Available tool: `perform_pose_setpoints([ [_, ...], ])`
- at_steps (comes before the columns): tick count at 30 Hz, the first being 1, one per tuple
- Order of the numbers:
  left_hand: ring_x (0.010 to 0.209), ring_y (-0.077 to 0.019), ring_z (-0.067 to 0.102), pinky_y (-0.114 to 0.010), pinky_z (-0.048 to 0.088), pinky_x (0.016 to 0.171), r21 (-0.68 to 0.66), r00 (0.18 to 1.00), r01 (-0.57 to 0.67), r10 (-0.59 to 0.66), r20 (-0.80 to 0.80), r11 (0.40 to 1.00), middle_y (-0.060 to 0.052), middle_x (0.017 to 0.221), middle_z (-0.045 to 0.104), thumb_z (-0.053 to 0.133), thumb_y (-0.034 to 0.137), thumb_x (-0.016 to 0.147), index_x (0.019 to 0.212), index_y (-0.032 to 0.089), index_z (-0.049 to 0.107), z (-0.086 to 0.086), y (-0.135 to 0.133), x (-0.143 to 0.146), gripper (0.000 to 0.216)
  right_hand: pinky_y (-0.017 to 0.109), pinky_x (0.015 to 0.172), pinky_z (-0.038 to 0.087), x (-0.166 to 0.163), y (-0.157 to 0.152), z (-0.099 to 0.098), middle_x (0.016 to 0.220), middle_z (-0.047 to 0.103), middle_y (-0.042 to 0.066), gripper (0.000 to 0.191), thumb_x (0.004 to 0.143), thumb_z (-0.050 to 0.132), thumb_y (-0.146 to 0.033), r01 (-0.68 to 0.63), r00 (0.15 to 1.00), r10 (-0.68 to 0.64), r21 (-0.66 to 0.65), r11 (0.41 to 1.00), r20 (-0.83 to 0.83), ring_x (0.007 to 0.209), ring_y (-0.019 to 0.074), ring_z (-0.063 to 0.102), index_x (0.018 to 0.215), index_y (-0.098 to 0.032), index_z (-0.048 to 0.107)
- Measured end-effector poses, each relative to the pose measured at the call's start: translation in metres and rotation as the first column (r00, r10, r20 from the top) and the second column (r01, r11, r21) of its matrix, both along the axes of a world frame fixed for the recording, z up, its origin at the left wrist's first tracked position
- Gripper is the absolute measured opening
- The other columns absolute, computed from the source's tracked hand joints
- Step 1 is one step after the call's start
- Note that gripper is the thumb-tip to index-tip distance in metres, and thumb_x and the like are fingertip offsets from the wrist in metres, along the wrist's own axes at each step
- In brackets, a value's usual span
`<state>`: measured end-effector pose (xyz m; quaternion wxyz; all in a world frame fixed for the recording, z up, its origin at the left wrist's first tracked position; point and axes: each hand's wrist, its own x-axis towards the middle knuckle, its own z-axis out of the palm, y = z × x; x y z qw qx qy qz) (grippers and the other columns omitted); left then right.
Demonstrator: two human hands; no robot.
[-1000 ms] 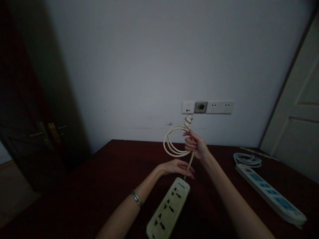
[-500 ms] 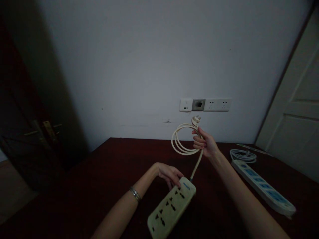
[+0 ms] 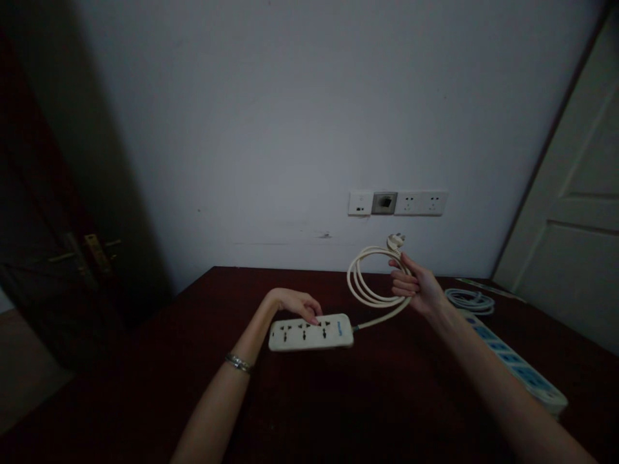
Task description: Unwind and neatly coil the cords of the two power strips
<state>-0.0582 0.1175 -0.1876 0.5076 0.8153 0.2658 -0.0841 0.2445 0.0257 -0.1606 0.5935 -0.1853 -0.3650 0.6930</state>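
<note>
My left hand grips the far edge of a white power strip, with a finger on its socket face. The strip lies nearly level from left to right, sockets towards me; whether it touches the table cannot be made out. From its right end a cream cord runs up to my right hand. That hand is closed around the coiled cord, its loops hanging to the left of the fingers. The plug sticks up above the fist, prongs pointing up, in front of the wall.
A second power strip with blue socket panels lies on the dark red table at the right, partly behind my right forearm, its grey cord coiled behind it. Wall sockets are above the table's back edge. Doors stand at both sides.
The white power strip has turned from slanting to nearly level and moved away from me, with my left hand. My right hand has shifted right and slightly down with the coil and plug.
</note>
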Motion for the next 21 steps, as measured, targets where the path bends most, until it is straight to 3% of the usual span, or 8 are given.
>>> perform_pose_setpoints([
  [3, 0.068, -0.0127, 0.058, -0.020, 0.043, 0.058, 0.248, 1.000, 0.001, -0.002, 0.003, 0.969, -0.002, 0.076, 0.066, 0.067, 0.028, 0.068, 0.098, 0.015, 0.065, 0.011, 0.004, -0.008, 0.032, 0.013, 0.031, 0.013, -0.005, -0.004, -0.015, 0.043, 0.014, -0.012, 0.025, 0.085, 0.055, -0.034, -0.053, 0.998, 0.056, -0.085, 0.995, 0.026, 0.036, 0.0013, 0.004, 0.079, -0.011, 0.064],
  [6, 0.069, -0.0128, 0.057, -0.019, 0.041, 0.058, 0.387, 0.999, 0.003, 0.016, -0.045, 0.922, -0.003, 0.080, 0.067, 0.061, 0.021, 0.072, 0.102, 0.014, 0.066, 0.009, 0.006, -0.004, 0.031, 0.012, 0.032, 0.015, -0.013, -0.006, -0.030, 0.043, 0.016, -0.012, 0.026, 0.085, 0.054, -0.035, -0.103, 0.993, 0.109, -0.142, 0.984, 0.034, 0.035, 0.0010, 0.005, 0.080, -0.011, 0.063],
  [14, 0.078, -0.0150, 0.060, -0.020, 0.043, 0.065, 0.446, 0.992, 0.058, -0.002, -0.125, 0.893, -0.004, 0.091, 0.070, 0.059, 0.016, 0.072, 0.105, 0.014, 0.067, -0.014, 0.013, 0.010, 0.035, 0.012, 0.030, 0.014, -0.030, -0.010, -0.062, 0.041, 0.017, -0.013, 0.028, 0.079, 0.062, -0.039, -0.290, 0.947, 0.317, -0.279, 0.915, 0.056, 0.034, 0.0001, 0.005, 0.080, -0.011, 0.062],
  [21, 0.092, -0.0176, 0.060, -0.023, 0.043, 0.079, 0.501, 0.987, 0.125, -0.054, -0.154, 0.856, -0.005, 0.103, 0.068, 0.057, 0.017, 0.074, 0.110, 0.016, 0.064, -0.021, 0.017, 0.018, 0.037, 0.012, 0.030, 0.014, -0.034, -0.015, -0.067, 0.041, 0.016, -0.013, 0.028, 0.080, 0.061, -0.041, -0.390, 0.901, 0.428, -0.294, 0.873, 0.075, 0.033, 0.0006, 0.003, 0.083, -0.013, 0.059],
])
